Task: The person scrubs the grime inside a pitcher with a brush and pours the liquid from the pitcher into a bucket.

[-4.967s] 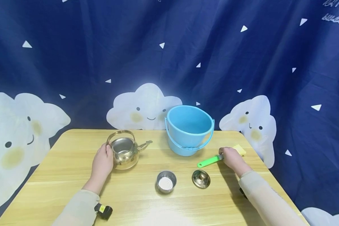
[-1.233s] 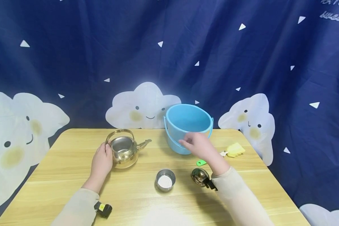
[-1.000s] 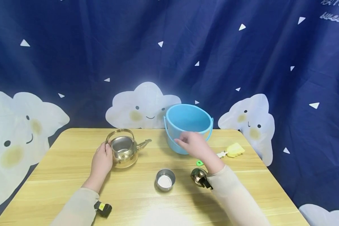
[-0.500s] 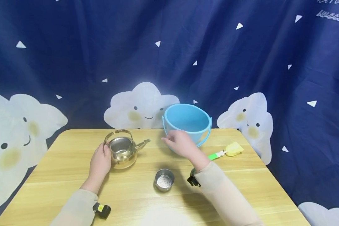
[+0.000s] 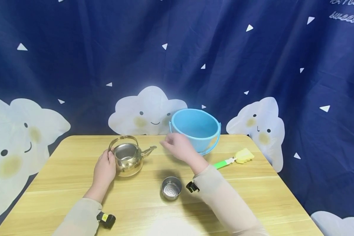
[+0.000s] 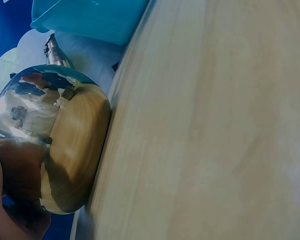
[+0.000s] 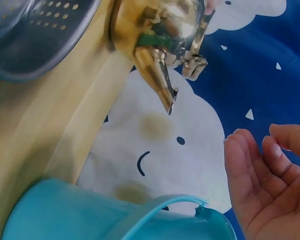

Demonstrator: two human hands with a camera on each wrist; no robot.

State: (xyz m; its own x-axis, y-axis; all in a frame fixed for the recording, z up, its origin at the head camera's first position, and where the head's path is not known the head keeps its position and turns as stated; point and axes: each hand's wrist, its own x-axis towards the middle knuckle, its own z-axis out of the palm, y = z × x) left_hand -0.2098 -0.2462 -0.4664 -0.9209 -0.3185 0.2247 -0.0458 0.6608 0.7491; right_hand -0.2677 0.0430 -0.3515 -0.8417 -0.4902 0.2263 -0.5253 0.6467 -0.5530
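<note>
A shiny gold teapot (image 5: 129,167) without its lid stands on the left of the table, spout to the right. My left hand (image 5: 104,168) holds it at its left side, by the foot of the raised handle; its polished belly (image 6: 75,145) fills the left of the left wrist view. My right hand (image 5: 180,147) hovers before the blue bucket, nothing in it, fingers loosely bent with the thumb apart in the right wrist view. Below it sits a perforated steel strainer (image 5: 171,188). A sponge brush (image 5: 243,156) with yellow head and green handle lies at right, its handle end hidden by my right arm.
The light blue bucket (image 5: 205,144) stands upright at the table's back edge, its handle hanging down in front. Behind the wooden table (image 5: 141,213) hangs a dark blue curtain (image 5: 135,49) with white clouds.
My right hand has let go of the sponge brush and moved left, past the bucket's front towards the teapot spout. Its arm now covers the teapot lid. The left hand keeps its hold.
</note>
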